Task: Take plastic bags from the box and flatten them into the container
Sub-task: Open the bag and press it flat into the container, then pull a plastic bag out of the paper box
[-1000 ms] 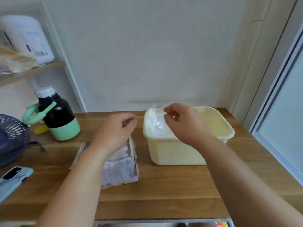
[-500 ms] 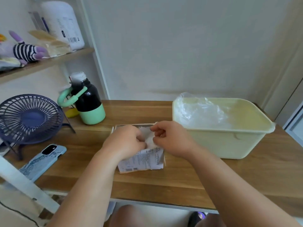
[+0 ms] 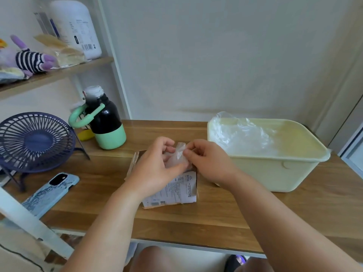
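I count two hands, a left hand [image 3: 157, 166] and a right hand [image 3: 209, 163], with one plastic bag [image 3: 177, 156] between them. I see one box [image 3: 176, 190], one container [image 3: 275, 171] on the right, and one bottle [image 3: 106, 122], one fan [image 3: 35, 140] and one phone [image 3: 53, 191] on the left.

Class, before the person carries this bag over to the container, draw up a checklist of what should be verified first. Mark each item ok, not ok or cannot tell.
1. Both hands hold the bag: left hand and right hand pinch the plastic bag above the box. Ok.
2. Bag free of the box: its lower end is hidden behind the fingers. Cannot tell.
3. Bag unfolded: it is a narrow crumpled strip. Not ok.
4. Container open: no lid on it. Ok.
5. Room inside: the stored bags lie at the end nearer the box; the far part looks bare. Ok.
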The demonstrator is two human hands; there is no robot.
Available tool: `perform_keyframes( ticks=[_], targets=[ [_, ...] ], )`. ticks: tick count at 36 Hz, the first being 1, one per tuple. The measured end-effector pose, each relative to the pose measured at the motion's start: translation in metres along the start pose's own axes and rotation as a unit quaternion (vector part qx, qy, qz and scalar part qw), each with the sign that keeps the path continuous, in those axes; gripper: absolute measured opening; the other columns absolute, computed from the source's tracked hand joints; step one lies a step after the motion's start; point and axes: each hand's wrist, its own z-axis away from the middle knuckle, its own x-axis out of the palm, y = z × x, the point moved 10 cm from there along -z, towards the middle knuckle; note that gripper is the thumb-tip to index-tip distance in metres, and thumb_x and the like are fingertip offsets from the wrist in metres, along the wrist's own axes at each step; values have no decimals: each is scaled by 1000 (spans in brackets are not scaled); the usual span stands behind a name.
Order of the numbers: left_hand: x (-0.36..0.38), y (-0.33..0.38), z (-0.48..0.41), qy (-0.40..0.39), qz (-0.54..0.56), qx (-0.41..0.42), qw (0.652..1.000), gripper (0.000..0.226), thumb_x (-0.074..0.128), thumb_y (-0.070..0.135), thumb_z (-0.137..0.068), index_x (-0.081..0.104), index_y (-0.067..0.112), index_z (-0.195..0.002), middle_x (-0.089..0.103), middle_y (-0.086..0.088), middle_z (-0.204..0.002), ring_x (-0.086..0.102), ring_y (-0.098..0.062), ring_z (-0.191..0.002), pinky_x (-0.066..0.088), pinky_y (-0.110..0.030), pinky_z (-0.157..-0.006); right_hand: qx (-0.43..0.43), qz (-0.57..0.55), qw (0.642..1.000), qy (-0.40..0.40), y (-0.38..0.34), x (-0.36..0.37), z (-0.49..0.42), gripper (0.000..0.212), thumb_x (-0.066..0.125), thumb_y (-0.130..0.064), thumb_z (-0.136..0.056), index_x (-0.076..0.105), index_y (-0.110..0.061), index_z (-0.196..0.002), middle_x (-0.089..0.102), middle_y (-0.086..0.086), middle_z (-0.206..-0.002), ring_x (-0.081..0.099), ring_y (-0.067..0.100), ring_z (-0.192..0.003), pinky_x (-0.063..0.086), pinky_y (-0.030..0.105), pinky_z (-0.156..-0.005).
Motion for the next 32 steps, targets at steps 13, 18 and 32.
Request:
perform_keyframes(
  ticks=[13,18,32],
  targets=[
    [17,-6,-1,-87,-177,-18,980,86,37,87,-68,38,39,-139,49,14,-136,50,-8,-118,45,-33,-94,-20,-408,901,145,-12,-55,-1,22,45,-10,-98,53,-13,-78,59,6,-78,52,21,-69,40,29,-60],
    [14,18,1,-54,-105,5,993,96,9,96,-61,37,49,-140,38,12,-146,33,-12,-137,30,-44,-112,-47,-551,822,135,-13,-85,2,21,40,-6,-92,56,-11,-79,59,5,-79,54,24,-78,46,32,-68],
    [29,81,-39,58,192,29,979,57,75,35,-81,52,32,-132,57,20,-121,55,-5,-116,49,-37,-98,-45,-558,828,25,-10,-134,28,44,53,-55,-76,64,-13,-77,63,7,-85,62,24,-80,45,38,-77]
  ],
)
